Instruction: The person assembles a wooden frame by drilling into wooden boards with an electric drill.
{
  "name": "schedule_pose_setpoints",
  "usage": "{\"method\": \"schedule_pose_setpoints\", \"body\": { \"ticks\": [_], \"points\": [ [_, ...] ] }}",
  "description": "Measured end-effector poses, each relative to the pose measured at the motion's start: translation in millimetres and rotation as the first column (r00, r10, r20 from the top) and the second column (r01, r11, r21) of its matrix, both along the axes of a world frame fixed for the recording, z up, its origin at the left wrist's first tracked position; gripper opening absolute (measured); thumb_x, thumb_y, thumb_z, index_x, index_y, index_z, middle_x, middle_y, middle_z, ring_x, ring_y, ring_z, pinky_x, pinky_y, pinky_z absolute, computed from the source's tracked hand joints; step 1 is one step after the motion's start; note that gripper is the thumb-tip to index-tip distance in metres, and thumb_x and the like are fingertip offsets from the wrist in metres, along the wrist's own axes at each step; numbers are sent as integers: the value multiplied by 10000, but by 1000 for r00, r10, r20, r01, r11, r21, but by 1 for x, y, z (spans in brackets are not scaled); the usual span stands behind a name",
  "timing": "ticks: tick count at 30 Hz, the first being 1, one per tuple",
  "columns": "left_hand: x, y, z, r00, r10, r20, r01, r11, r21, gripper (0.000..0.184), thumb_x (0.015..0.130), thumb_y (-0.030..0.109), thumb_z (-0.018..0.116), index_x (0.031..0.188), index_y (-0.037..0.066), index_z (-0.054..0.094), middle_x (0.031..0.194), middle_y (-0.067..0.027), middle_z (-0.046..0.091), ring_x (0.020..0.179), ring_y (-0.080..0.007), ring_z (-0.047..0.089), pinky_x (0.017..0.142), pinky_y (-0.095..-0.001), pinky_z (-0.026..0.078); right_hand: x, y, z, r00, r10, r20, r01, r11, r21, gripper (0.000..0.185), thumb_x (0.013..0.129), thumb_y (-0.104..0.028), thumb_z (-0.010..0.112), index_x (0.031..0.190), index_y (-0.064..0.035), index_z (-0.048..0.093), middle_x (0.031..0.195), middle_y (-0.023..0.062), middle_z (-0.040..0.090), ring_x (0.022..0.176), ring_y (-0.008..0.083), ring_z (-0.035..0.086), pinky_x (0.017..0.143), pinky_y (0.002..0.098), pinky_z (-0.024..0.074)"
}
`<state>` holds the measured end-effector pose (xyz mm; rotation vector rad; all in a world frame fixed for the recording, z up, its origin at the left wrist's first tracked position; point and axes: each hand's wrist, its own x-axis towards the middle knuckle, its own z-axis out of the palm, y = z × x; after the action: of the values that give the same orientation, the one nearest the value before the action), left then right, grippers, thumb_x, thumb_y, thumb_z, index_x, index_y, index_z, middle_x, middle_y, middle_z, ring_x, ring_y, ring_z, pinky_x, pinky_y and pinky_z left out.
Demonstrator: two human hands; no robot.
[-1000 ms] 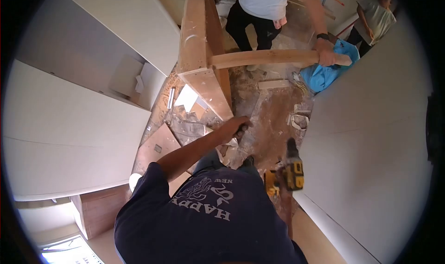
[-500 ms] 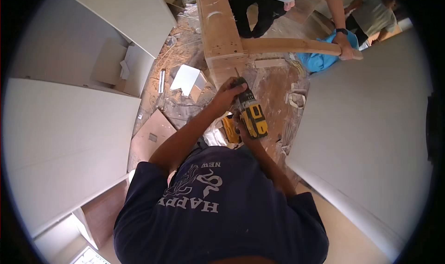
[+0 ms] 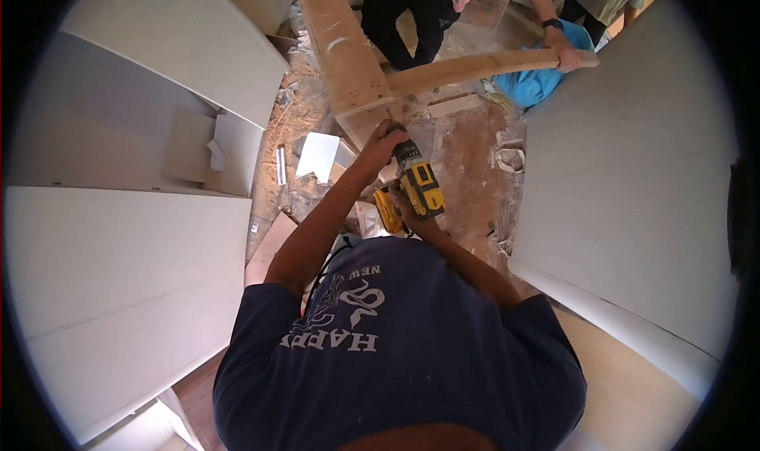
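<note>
A yellow and black cordless drill (image 3: 419, 188) points away from me in the head view, its bit at the near end of a wooden box frame (image 3: 342, 47). My right hand (image 3: 412, 214) is wrapped round the drill's handle. At the front of the drill, my left hand (image 3: 384, 144) is closed round the chuck area; whether it also pinches a screw is too small to tell. A long wooden strip (image 3: 475, 67) runs right from the frame's corner, its far end held by a co-worker's hand (image 3: 564, 54).
White panels (image 3: 134, 269) stand on the left and a large white panel (image 3: 625, 174) on the right. Wood shavings, a white offcut (image 3: 318, 157) and a metal piece (image 3: 281, 164) lie on the floor. Beyond are a blue bag (image 3: 532, 85) and two people.
My right hand has brought the drill from the right up to the frame's end, and my left hand has closed on its front. The co-worker still holds the strip.
</note>
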<state>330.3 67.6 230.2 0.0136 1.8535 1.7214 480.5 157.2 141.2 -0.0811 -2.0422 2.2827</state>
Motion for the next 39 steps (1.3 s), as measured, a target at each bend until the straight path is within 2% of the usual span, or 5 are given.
{"method": "schedule_pose_setpoints", "body": {
  "ticks": [12, 15, 23, 26, 39],
  "points": [
    [8, 7, 9, 999, 46, 26, -44, 998, -53, 319, 869, 362, 607, 1113, 165, 548, 878, 36, 561, 723, -67, 469, 571, -233, 341, 0, 3, -22, 996, 46, 76, -43, 998, -48, 188, 980, -143, 571, 1140, -47, 584, 995, 44, 625, 882, 135, 610, 794, 298, 498],
    [10, 8, 14, 999, 45, -7, -46, 995, -92, 326, 870, 370, 604, 1110, 157, 544, 873, 33, 564, 718, -67, 474, 563, -233, 342, -2, 1, -33, 978, -9, -207, 64, 964, 257, 210, 986, -159, 556, 1155, -39, 590, 992, 42, 622, 900, 143, 608, 798, 311, 493],
    [11, 8, 8, 999, 46, -23, -48, 992, -116, 415, 879, 394, 649, 1172, 116, 553, 886, 6, 587, 726, -82, 504, 589, -226, 384, -10, -2, -19, 978, 148, 146, -88, 931, -353, 131, 967, -139, 574, 1061, -47, 586, 922, 36, 582, 872, 117, 574, 807, 290, 471],
    [9, 19, -4, 986, 59, -158, -88, 979, -184, 512, 865, 438, 705, 1155, 48, 543, 865, -16, 579, 698, -84, 495, 554, -229, 386, -11, -6, -8, 965, 197, 174, -8, 685, -729, 138, 964, -115, 557, 1080, -40, 566, 915, 32, 577, 856, 125, 569, 779, 289, 462],
    [8, 15, 10, 999, 41, -14, -43, 978, -202, 475, 841, 429, 755, 1032, 19, 611, 771, -4, 571, 583, -80, 449, 491, -235, 348, -16, -27, 8, 989, 149, 17, -41, 376, -926, 291, 869, -61, 595, 1148, -67, 515, 901, 88, 631, 867, 194, 605, 829, 337, 475]
  ]
}}
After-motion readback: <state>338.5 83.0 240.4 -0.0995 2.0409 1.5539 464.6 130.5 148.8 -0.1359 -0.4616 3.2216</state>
